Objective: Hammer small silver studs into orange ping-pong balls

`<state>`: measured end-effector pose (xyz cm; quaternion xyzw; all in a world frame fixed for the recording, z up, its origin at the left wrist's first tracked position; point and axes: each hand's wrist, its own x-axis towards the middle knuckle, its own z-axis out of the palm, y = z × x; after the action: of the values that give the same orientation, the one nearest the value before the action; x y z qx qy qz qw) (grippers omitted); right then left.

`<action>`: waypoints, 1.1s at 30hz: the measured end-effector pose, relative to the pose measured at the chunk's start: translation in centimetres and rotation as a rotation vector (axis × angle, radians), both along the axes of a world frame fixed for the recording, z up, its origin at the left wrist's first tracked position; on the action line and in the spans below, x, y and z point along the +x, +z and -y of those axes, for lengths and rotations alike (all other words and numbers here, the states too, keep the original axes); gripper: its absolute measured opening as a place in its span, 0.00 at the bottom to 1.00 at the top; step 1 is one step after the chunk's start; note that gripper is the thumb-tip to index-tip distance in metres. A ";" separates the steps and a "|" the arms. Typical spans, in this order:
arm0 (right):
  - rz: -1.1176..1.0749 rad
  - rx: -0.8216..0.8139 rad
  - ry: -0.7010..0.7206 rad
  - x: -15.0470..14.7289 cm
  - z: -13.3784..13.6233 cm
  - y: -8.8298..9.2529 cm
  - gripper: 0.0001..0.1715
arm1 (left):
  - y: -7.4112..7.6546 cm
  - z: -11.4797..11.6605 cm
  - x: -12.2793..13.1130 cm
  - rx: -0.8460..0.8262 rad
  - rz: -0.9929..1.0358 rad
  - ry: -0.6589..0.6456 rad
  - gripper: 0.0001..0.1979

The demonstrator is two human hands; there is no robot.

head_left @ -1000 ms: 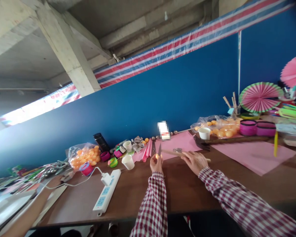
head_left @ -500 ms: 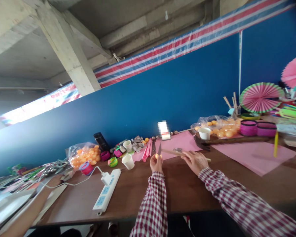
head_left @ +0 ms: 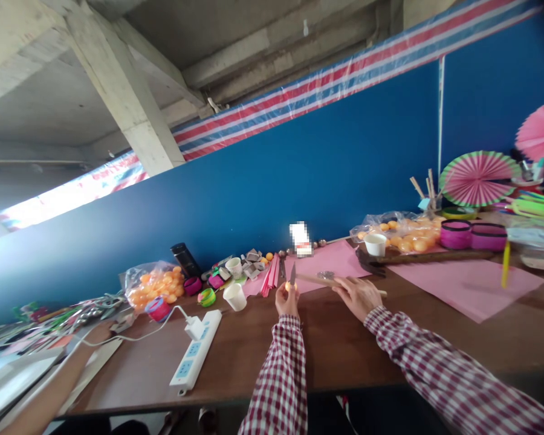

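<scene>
My left hand [head_left: 287, 302] is closed on a small orange ball [head_left: 290, 287], like a table-tennis ball. A pointed dark grey blade [head_left: 292, 273] stands up at the ball; whether it is stuck in the ball or pinched by the fingers I cannot tell. Over the brown table, my right hand [head_left: 359, 297] has its fingers around a thin pale wooden stick [head_left: 312, 279]. One end of the stick points at the blade, and the other shows past my palm. Beyond my hands lies a pink paper sheet [head_left: 340, 258] with a little heap of small silvery pieces [head_left: 325, 275].
A white power strip [head_left: 196, 353] and a paper cup [head_left: 234, 297] are on the left. Bags of orange balls [head_left: 156, 287] stand on both sides. A hammer [head_left: 369, 263] lies back right. Another person's arm [head_left: 72, 374] reaches in at far left.
</scene>
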<state>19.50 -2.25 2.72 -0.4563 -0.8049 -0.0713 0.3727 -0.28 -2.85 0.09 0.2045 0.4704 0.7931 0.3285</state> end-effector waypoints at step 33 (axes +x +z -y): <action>-0.017 -0.358 -0.387 2.8 -2.9 -0.3 0.18 | 0.0 0.3 0.0 0.025 -0.025 -0.053 0.16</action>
<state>22.30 0.61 2.42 -0.6608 -0.6994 0.0061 0.2724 -0.24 -3.15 0.11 0.2309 0.4589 0.7873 0.3409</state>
